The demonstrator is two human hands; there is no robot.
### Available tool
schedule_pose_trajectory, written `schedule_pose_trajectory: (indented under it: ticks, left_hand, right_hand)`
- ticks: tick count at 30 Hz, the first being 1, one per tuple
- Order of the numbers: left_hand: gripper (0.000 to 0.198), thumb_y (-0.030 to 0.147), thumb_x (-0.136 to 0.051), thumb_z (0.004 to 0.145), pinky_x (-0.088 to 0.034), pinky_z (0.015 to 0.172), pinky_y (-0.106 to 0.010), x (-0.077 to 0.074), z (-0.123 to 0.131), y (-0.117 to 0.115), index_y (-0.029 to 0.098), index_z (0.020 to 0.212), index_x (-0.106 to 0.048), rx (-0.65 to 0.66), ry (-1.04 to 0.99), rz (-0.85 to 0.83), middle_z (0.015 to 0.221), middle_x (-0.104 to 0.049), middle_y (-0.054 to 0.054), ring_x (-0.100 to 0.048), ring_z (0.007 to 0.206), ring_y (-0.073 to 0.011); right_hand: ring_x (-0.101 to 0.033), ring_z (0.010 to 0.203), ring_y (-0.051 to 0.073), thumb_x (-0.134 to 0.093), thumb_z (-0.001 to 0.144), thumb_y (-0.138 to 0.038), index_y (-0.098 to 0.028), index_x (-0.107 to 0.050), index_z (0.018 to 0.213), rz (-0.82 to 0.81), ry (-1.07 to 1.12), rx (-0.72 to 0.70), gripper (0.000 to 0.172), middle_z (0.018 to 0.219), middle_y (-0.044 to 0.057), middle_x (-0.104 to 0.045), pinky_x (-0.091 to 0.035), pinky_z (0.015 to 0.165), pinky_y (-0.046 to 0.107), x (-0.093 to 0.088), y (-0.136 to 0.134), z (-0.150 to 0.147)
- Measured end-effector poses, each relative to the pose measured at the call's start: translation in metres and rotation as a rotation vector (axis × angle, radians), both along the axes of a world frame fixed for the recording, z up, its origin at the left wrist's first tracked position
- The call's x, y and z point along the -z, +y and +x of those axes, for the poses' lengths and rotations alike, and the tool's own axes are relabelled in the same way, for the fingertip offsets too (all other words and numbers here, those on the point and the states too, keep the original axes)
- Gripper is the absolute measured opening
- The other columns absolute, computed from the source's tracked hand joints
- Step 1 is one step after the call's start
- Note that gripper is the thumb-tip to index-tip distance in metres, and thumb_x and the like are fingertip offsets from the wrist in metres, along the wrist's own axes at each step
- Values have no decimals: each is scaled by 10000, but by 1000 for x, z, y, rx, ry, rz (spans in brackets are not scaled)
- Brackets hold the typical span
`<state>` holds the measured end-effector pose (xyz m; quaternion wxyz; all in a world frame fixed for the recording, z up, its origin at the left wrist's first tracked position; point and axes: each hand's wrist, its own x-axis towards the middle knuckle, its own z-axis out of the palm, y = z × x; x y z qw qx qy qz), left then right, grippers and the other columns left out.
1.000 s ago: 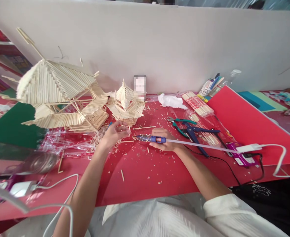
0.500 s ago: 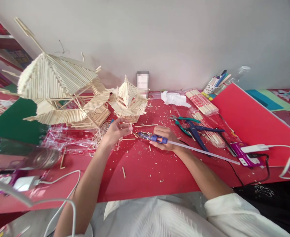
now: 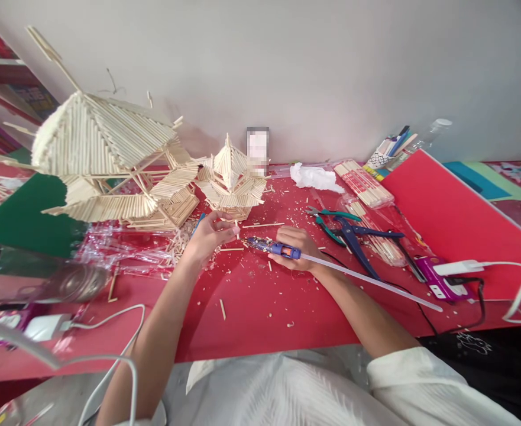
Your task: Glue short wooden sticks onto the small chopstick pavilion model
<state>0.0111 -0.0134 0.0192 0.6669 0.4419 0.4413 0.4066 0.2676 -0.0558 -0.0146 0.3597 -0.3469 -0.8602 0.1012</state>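
Blue glue gun (image 3: 272, 246) is gripped in the right hand (image 3: 302, 241), its nozzle (image 3: 250, 241) aimed leftward, presumably to be kept beside the short stick (image 3: 238, 235) pinched by the left hand (image 3: 211, 235); contact cannot be confirmed. Both are held between the near and far edges of the red table (image 3: 251, 325). Small stick pavilion (image 3: 230, 188) is placed nearer the far edge, apparently to leave working room.

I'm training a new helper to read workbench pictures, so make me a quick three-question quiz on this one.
1. Which tool is in the person's right hand?
2. True or false: the smaller stick building stands to the right of the larger stick building in the picture.
3. What lies just left of the red-labelled stick pack? a) a hammer b) crumpled white paper c) a ruler

Key: 1. Glue gun; 2. True; 3. b
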Motion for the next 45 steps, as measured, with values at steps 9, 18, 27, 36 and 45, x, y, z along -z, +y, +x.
schedule_pose_trajectory:
  ticks: [9,18,27,36,45]
  left_hand:
    - [643,344,-985,475,-533,762,-267,1,0,1,188,940,-570,-10,1,7,786,-673,33,-659,738,-113]
    - [639,328,-982,473,-495,712,-244,1,0,0,189,942,-570,-23,-4,12,781,-676,32,-655,723,-115]
    - [584,304,-964,504,-467,705,-231,5,0,1,190,934,-585,-39,-31,39,758,-677,40,-644,701,-105]
    - [597,295,-971,475,-455,676,-217,2,0,2,186,917,-584,-53,-20,46,737,-682,42,-643,679,-102]
    - [607,303,-968,477,-473,692,-225,5,-3,1,191,932,-582,-89,42,65,762,-684,39,-650,701,-114]
  right_hand:
    - [-413,625,179,-580,957,-469,-246,-396,693,-28,-17,26,392,649,-7,-439,-310,614,317,-1,-1,-1]
    - [-396,615,175,-570,971,-460,-246,-376,691,-4,12,47,403,641,-9,-421,-301,614,318,0,0,-1]
    - [-418,625,172,-565,978,-504,-240,-398,692,-76,40,-16,424,649,-8,-431,-316,618,311,-1,-1,-6]
    - [-570,620,175,-587,890,-761,-218,-620,769,-751,90,-44,558,678,11,-609,-421,588,285,-11,2,21]
    - [-488,474,119,-750,813,-609,-203,-586,856,-939,385,-200,440,613,-41,-563,-426,513,261,-29,0,52]
